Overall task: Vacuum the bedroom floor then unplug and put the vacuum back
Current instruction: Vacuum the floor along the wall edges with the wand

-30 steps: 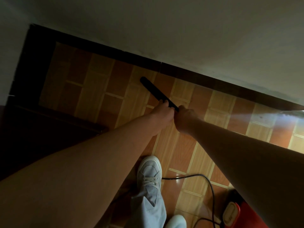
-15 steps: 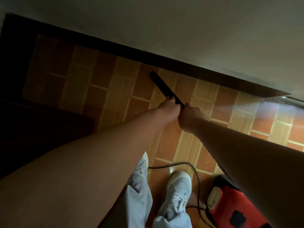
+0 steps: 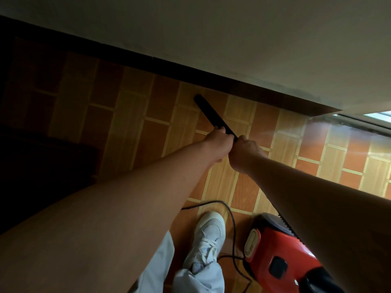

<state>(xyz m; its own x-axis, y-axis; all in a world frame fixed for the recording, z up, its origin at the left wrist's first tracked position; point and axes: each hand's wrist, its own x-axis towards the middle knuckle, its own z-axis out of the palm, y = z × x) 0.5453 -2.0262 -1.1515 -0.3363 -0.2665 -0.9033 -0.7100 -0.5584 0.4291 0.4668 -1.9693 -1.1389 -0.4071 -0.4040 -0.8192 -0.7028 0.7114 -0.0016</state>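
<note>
A black vacuum wand (image 3: 211, 115) points down and away over the brown tiled floor (image 3: 131, 123), its tip near the dark skirting. My left hand (image 3: 215, 144) grips the wand higher toward the tip, and my right hand (image 3: 245, 152) grips it just behind, fists nearly touching. The red vacuum body (image 3: 281, 250) sits on the floor at the lower right, partly hidden by my right forearm. Its black power cord (image 3: 230, 225) loops across the tiles beside my white shoe (image 3: 208, 235).
A pale wall (image 3: 232, 39) with dark skirting (image 3: 190, 75) runs diagonally across the top. Dark furniture (image 3: 42, 166) fills the left side. A bright doorway threshold (image 3: 372, 121) lies at the right edge.
The wand and both hands have shifted right along the skirting. My foot stepped forward, and more of the red vacuum body has come into view.
</note>
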